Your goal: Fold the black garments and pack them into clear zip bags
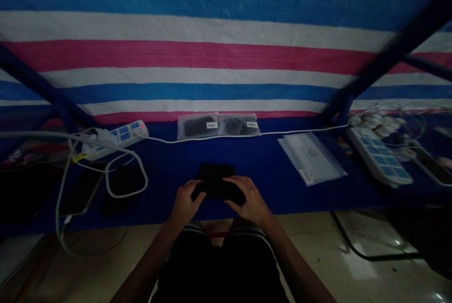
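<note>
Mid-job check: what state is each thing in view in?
Dark item: held by left hand and right hand
Left power strip: red light lit, plugs in
Right power strip: plugs at far end
Two pouches: flat, dark contents inside
Clear bags: flat, overlapping
White cable: looped

Along the far edge of the worktop (169, 164) we count two labelled zip bags (197, 127), with two power strips (379, 154), one towards each side edge. We see two phones (433, 164), again one towards either side, and at least two overlapping clear sleeves (314, 154) right of centre. Near the front edge we count two hands (249, 194) and at least one black item (219, 190).
</note>
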### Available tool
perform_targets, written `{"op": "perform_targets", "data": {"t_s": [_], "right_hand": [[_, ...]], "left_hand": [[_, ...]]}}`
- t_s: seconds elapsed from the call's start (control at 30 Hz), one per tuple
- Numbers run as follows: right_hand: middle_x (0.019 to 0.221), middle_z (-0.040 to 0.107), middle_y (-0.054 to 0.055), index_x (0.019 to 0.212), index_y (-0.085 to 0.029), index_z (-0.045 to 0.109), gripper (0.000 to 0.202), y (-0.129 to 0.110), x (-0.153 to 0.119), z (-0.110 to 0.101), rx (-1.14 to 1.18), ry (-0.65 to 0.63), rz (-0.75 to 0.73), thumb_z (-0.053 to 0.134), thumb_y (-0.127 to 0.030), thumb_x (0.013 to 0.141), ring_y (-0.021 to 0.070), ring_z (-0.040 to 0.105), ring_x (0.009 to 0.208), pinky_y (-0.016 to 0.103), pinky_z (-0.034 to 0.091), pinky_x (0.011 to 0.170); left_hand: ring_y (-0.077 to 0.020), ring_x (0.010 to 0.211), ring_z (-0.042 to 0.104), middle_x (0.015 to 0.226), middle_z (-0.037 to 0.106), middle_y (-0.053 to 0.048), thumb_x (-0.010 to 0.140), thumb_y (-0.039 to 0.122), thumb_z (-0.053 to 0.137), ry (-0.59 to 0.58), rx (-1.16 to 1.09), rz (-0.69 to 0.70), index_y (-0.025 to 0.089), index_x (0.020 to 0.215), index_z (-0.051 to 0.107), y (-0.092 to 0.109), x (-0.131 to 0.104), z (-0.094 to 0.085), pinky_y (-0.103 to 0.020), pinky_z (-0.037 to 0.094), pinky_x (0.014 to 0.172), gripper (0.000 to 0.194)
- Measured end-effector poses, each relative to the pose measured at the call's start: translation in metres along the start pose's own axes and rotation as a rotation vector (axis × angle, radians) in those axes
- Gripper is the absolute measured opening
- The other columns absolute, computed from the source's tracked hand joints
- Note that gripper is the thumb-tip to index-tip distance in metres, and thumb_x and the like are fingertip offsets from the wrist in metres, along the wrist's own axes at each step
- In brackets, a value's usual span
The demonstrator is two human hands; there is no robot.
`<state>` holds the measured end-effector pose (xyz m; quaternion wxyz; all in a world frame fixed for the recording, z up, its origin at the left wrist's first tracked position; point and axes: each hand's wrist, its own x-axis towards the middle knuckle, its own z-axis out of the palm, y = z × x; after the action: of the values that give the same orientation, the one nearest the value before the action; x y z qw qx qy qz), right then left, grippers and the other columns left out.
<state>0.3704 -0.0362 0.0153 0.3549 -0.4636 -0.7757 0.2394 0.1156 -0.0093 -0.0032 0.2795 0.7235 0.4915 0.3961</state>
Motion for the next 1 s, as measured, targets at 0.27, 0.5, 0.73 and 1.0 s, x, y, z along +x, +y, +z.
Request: {"op": "perform_targets", "data": {"t_s": [0.27, 0.5, 0.73, 1.0], "right_hand": [[0.117, 0.08, 0.01, 0.113, -0.025, 0.079, 0.022, 0.009, 0.0, 0.006, 0.069, 0.128, 0.11, 0.068, -0.035, 0.097, 0.0282, 0.074, 0.113, 0.048, 0.06, 0.099], [0.107, 0.081, 0.01, 0.106, -0.024, 0.08, 0.028, 0.009, 0.0, 0.008, 0.078, 0.177, 0.166, 0.064, -0.045, 0.099, 0.0288, 0.076, 0.103, 0.047, 0.062, 0.092], [0.095, 0.082, 0.009, 0.093, -0.024, 0.079, 0.031, 0.009, 0.002, 0.01, 0.083, 0.225, 0.21, 0.062, -0.048, 0.1, 0.0276, 0.078, 0.09, 0.042, 0.062, 0.081], [0.08, 0.075, 0.006, 0.081, -0.023, 0.07, 0.034, 0.001, 0.007, 0.004, 0.033, 0.26, 0.201, 0.057, -0.045, 0.103, 0.0226, 0.072, 0.073, 0.033, 0.056, 0.069]], "left_hand": [[-0.026, 0.094, 0.077, 0.103, 0.08, -0.009, 0.086, 0.038, 0.075, 0.017, -0.024, 0.036, 0.019, 0.108, 0.071, 0.016, 0.0, -0.003, -0.038, 0.062, 0.088, 0.029], [-0.0237, 0.088, 0.074, 0.095, 0.077, -0.008, 0.092, 0.039, 0.069, 0.014, -0.052, -0.028, 0.019, 0.099, 0.071, 0.017, 0.002, -0.002, -0.034, 0.059, 0.083, 0.021], [-0.0233, 0.078, 0.075, 0.084, 0.078, -0.005, 0.094, 0.048, 0.065, 0.024, -0.099, -0.203, 0.017, 0.092, 0.073, 0.016, 0.009, -0.001, -0.03, 0.057, 0.072, 0.032], [-0.0207, 0.076, 0.07, 0.08, 0.073, -0.003, 0.095, 0.051, 0.065, 0.054, -0.102, -0.25, 0.018, 0.085, 0.07, 0.019, 0.015, 0.006, -0.028, 0.054, 0.072, 0.034]]}}
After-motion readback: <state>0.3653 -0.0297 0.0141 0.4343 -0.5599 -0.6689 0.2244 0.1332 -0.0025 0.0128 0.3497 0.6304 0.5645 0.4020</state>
